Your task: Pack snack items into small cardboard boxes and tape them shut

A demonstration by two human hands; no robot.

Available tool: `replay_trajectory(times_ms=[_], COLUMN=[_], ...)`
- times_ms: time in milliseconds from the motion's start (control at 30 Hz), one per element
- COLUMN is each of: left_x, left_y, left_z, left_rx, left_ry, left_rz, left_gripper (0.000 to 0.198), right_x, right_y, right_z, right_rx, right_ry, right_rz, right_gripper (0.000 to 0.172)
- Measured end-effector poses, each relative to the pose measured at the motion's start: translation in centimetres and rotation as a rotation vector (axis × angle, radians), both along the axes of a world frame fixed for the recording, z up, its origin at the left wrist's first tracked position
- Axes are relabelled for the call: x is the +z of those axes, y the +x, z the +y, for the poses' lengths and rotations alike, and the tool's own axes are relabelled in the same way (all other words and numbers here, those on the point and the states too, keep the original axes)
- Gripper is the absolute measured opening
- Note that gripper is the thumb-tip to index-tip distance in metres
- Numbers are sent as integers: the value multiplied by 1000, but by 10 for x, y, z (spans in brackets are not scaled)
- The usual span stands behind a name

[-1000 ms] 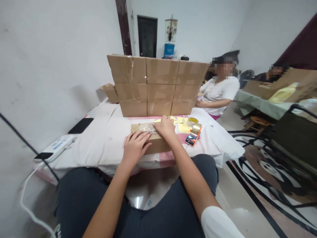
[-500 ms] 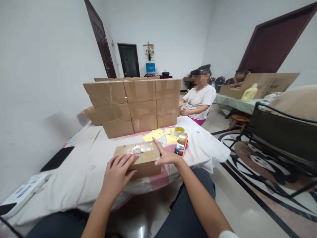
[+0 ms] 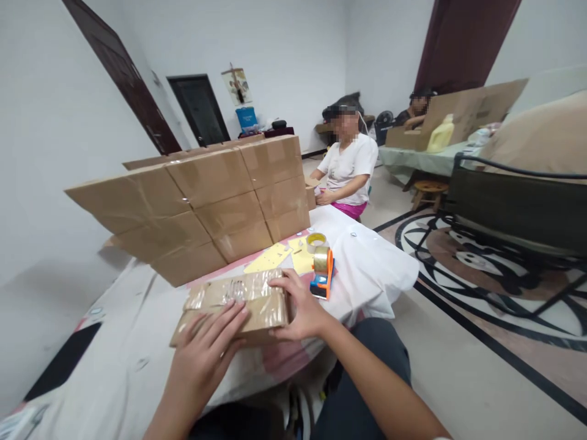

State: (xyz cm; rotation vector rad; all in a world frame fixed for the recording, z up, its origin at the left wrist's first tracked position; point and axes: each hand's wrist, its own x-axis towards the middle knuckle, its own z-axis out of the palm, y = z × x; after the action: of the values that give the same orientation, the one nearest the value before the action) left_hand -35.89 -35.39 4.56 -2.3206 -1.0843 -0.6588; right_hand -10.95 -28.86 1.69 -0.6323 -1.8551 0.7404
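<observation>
A taped cardboard box (image 3: 259, 310) is lying under the flattened left hand (image 3: 206, 342); the right hand (image 3: 303, 310), thumb spread, is clasping its end.

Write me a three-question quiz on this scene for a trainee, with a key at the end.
1. Multiple choice: what do the left hand and the right hand both touch?
A) the wooden stool
B) the small cardboard box
C) the yellow bottle

2. True or false: the orange tape dispenser lies to the right of that box.

3. Fill the blank: the sheets of paper between that box and the stacked boxes are ____ in colour.

Key: 1: B. 2: true. 3: yellow.
</observation>
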Motion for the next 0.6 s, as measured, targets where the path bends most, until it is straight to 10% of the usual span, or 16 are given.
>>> replay_trajectory(times_ms=[133,367,600], left_x=[-39,-147,-162], left_y=[39,39,30], left_z=[11,17,25], left_rx=[79,323,348], left_ry=[204,-292,-676], left_rz=[-241,-90,101], left_gripper=[85,59,80], right_x=[12,31,-19], right_y=[34,121,181], right_z=[-1,35,139], right_rx=[-307,-974,-1168], right_ry=[34,142,-6], right_rz=[174,283,5], right_gripper=[78,71,61])
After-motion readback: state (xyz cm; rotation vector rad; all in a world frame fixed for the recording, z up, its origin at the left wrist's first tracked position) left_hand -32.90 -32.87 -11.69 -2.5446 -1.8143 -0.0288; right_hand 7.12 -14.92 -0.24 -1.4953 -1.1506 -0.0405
